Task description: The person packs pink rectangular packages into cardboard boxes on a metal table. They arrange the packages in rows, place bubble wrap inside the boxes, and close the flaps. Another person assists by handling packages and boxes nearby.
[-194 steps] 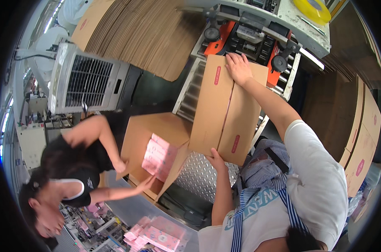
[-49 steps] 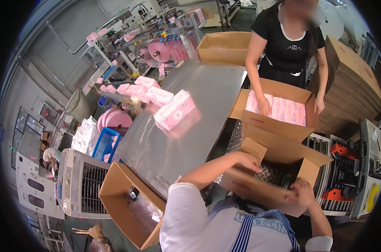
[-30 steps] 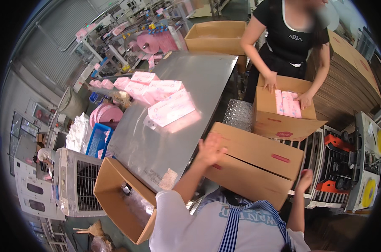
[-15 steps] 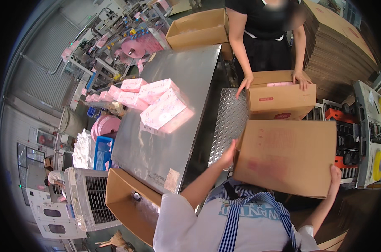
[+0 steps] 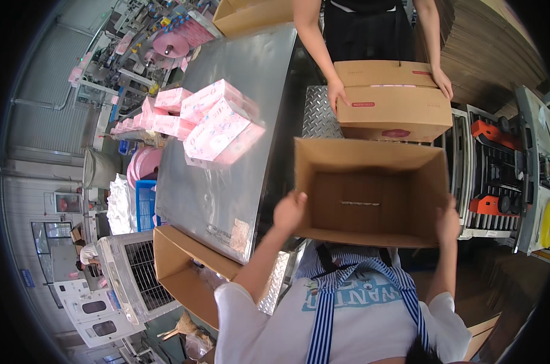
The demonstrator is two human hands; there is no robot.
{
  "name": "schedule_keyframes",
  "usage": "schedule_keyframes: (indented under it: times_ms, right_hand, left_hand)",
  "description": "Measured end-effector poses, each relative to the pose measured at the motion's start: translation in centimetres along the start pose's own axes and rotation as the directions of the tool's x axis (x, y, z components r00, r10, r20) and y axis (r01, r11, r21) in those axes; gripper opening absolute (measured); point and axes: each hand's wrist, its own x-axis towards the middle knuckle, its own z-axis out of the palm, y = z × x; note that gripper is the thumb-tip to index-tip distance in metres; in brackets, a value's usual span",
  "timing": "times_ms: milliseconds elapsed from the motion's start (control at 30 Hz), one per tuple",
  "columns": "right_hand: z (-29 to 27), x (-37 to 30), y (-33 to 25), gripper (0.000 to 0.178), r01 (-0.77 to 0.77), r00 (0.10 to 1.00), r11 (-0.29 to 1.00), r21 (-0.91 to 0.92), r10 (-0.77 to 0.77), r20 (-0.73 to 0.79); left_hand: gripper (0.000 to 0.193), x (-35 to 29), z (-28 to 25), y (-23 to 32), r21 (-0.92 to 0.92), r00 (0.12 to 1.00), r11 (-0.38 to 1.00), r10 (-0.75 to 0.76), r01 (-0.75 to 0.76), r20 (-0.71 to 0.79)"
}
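An empty cardboard box (image 5: 372,233) is held in front of my body, its open side facing up so the inside and bottom seam show. My left hand (image 5: 290,211) is closed on its left wall, and my right hand (image 5: 449,219) grips the right wall. Just beyond it stands another cardboard box (image 5: 396,115) with its top flaps nearly together. A co-worker's two hands press on that box's left and right sides. To my left, several pink-and-white tissue packs (image 5: 217,130) lie in a pile on the metal table (image 5: 226,188).
Right of the boxes is a roller conveyor (image 5: 493,173) with orange parts. Flat cardboard sheets (image 5: 493,57) are stacked at the far right. An open carton (image 5: 190,276) stands by the table's near end, beside a blue crate (image 5: 145,203). A machine with pink rolls (image 5: 172,45) is at the far left.
The box in my hands has turned from showing its closed outer face to showing its open inside, and moved left. The co-worker's hands have shifted on the other box, whose flaps have come down.
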Motion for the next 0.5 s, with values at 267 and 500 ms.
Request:
schedule_keyframes:
  times_ms: [267, 500]
  right_hand:
    - [0.5, -1.1, 7.1, 0.035, -0.152, 0.988, 0.988, -0.008, 0.152, -0.029]
    - [4.5, -2.4, -1.7, 0.034, -0.152, 0.987, 0.966, -0.208, 0.137, -0.081]
  left_hand:
    - [0.055, 4.5, 2.2, -5.6, 0.240, 0.938, 0.957, 0.224, -0.161, -0.264]
    - [0.049, 12.0, 1.3, -7.3, 0.611, 0.834, 0.713, 0.531, -0.345, -0.148]
